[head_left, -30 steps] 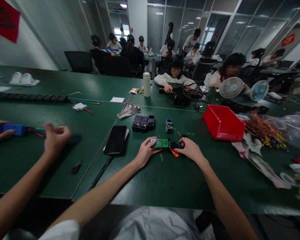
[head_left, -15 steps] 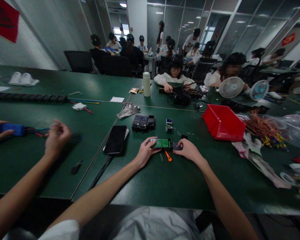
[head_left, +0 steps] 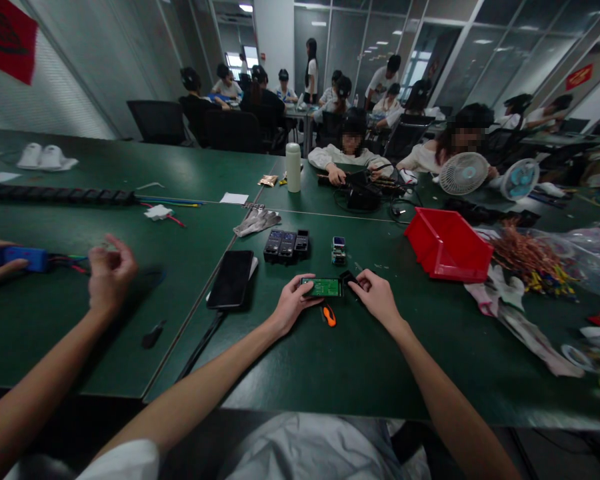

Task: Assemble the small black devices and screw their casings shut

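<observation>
My left hand [head_left: 294,303] is closed on the left end of a green circuit board [head_left: 325,287] in a dark frame, held above the green table [head_left: 290,360]. At the board's right end my right hand [head_left: 375,293] pinches a small black piece [head_left: 349,277]. An orange-handled tool [head_left: 329,315] lies just below the board. Beyond it stand a small module with a screen [head_left: 339,250] and several black modules [head_left: 286,245] side by side. A black phone [head_left: 231,279] lies left of my left hand.
At the left, another person's hands [head_left: 111,273] are at a blue device [head_left: 25,258] with wires. A red bin [head_left: 447,245], copper wires [head_left: 533,257] and gloves [head_left: 525,320] lie to the right. Farther back are a pale bottle [head_left: 293,168], a fan [head_left: 464,175] and seated people.
My right hand has shifted slightly up and now has the black piece by the board's end. The flat grey piece it touched is out of sight. The orange-handled tool has shifted slightly left.
</observation>
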`<state>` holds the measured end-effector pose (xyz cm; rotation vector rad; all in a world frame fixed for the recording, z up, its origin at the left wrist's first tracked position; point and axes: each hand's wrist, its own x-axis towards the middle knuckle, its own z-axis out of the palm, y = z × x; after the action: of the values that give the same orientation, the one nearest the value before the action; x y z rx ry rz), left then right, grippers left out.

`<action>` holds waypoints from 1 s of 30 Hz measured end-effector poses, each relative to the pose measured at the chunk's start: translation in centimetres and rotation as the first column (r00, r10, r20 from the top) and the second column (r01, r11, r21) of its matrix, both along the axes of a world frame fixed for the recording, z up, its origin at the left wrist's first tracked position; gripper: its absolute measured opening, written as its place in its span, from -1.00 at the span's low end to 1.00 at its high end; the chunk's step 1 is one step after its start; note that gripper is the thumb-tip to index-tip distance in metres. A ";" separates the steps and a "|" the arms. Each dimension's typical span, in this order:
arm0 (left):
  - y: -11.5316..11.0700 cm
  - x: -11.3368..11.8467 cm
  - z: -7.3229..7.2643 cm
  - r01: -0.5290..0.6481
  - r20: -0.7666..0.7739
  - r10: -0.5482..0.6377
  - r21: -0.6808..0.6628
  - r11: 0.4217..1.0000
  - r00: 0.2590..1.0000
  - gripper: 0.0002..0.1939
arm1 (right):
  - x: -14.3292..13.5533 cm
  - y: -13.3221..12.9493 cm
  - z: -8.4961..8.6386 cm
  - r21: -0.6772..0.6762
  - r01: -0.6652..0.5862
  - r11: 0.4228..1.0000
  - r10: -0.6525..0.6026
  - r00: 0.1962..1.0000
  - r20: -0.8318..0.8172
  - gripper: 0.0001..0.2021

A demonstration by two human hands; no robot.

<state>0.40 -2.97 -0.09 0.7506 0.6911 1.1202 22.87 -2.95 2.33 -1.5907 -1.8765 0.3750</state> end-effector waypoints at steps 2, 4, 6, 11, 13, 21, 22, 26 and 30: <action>0.0 0.0 0.0 0.013 -0.010 -0.012 0.009 1.000 1.000 -0.67 | -0.2 -0.2 0.2 0.091 0.018 0.996 -0.017 1.000 -0.017 -0.79; 0.0 0.1 0.0 0.021 -0.018 -0.021 0.015 1.000 1.000 -0.68 | -0.5 -0.4 0.4 0.161 0.027 0.987 -0.021 0.999 -0.042 -0.78; 0.0 0.1 0.0 0.022 -0.026 -0.021 0.022 1.000 0.999 -0.68 | -0.9 -0.7 0.4 0.218 0.022 0.976 -0.006 0.997 -0.072 -0.78; -0.2 0.2 -0.1 0.006 -0.066 -0.001 0.079 0.997 0.998 -0.67 | -2.2 -1.5 0.0 0.376 -0.085 0.923 0.131 0.986 -0.100 -0.83; -0.2 0.2 -0.2 0.003 -0.065 0.002 0.088 0.996 0.998 -0.67 | -2.7 -1.7 -0.2 0.400 -0.143 0.905 0.182 0.982 -0.061 -0.81; 0.0 0.1 -0.2 0.009 -0.050 -0.006 0.055 0.998 0.999 -0.66 | -3.0 -2.0 -0.2 0.348 -0.220 0.912 0.203 0.976 0.083 -0.70; 0.0 0.1 -0.1 0.012 -0.050 -0.009 0.052 0.999 0.999 -0.65 | -3.0 -2.1 -0.1 0.336 -0.219 0.916 0.199 0.976 0.091 -0.70; -0.1 0.2 -0.1 0.021 -0.050 -0.019 0.044 0.999 0.999 -0.65 | -3.0 -2.3 0.3 0.312 -0.225 0.923 0.191 0.972 0.135 -0.68; -0.1 0.1 0.0 0.014 -0.049 -0.012 0.038 0.999 0.999 -0.66 | -3.0 -2.3 0.4 0.308 -0.220 0.926 0.177 0.971 0.160 -0.66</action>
<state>0.52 -3.04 -0.09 0.8163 0.7060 1.1089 19.89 -5.29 2.69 -1.2346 -2.0820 0.0416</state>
